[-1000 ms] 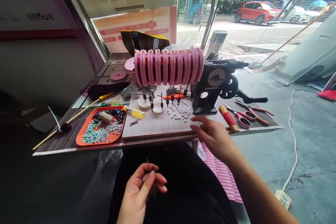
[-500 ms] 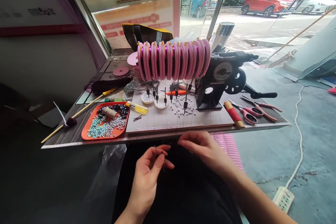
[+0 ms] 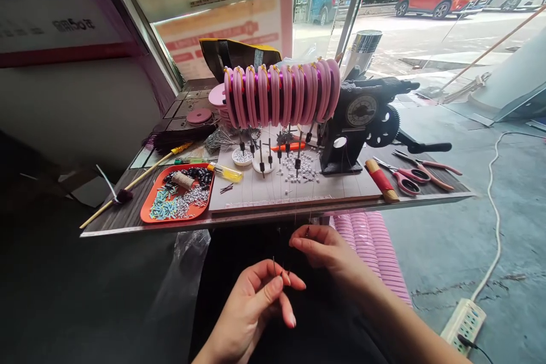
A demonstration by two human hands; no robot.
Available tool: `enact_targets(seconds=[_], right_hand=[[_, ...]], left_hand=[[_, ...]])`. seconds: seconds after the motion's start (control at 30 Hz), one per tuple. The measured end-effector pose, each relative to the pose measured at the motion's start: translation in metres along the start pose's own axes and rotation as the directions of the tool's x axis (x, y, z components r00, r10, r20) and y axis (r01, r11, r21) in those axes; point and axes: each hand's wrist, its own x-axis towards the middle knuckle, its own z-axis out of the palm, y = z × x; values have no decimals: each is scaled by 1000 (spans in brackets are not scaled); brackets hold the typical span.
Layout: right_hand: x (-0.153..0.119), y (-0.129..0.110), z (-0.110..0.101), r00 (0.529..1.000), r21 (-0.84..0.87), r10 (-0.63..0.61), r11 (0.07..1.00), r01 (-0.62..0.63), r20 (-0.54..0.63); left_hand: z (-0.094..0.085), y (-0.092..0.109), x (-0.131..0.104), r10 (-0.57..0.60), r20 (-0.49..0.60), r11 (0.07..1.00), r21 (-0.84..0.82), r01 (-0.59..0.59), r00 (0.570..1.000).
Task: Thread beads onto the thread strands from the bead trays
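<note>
Below the table's front edge, my left hand pinches a thin dark pin-like piece between thumb and forefinger, its other fingers spread. A little higher and to the right, my right hand has thumb and forefinger pressed together on what looks like a fine line; the line is too thin to follow fully. Fine lines run down from a row of pink spools mounted on a black hand-cranked winder. Dark weights hang on lines below the spools, above scattered white beads.
An orange tray with beads and a thread roll is at left, beside a yellow cutter. Scissors, pliers and a red-wrapped wooden piece lie at right. A power strip is on the floor.
My left hand has moved right and lower, its lower fingers more spread. My right hand has shifted slightly down. The view has shifted slightly.
</note>
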Motion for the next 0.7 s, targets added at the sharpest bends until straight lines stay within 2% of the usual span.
enact_targets(seconds=[0.17,0.47,0.6,0.7], right_hand=[[0,2,1,1000,26,-8,1000,8,-11],[-2,3,4,1000,6,-24,1000,24,10],[0,9,-1,990,-56,-109,993,104,-91],[11,22,-7,973,-116,-165,982,148,-161]], left_hand=[[-4,-5,-4,12,-9,999,-50,-12,1000],[-3,-7,-3,53,-30,998,-35,-54,998],[-4,-7,-2,64,-56,997,-31,-65,996],[-4,-6,-1,85,-64,996,-13,-86,994]])
